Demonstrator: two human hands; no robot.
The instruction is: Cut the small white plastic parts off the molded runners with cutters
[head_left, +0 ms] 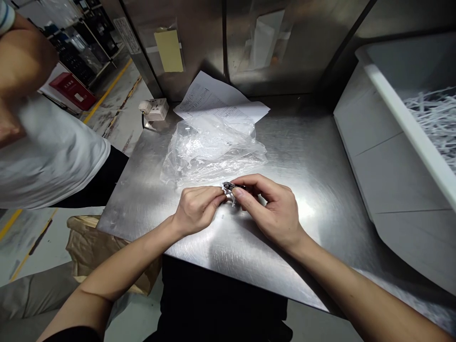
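Both hands meet over the front middle of the metal table (302, 156). My left hand (197, 209) is closed, its thumb and fingertips pinching a small white plastic part (232, 199) with thin branches. My right hand (272, 209) grips a small dark nail-clipper-like tool (231, 185) between thumb and forefinger. The tool's tip touches or lies right beside the white part; I cannot tell which. My fingers cover most of both things. Just beyond the hands lies a crumpled clear plastic bag (213, 149) with small white pieces in it.
Printed paper sheets (213, 95) lie behind the bag, near a white power socket block (156, 109). At right stands a large grey-white bin (402, 156) holding many thin white strips (434, 123). A person in a white shirt (53, 152) stands left, above a brown paper bag (85, 242).
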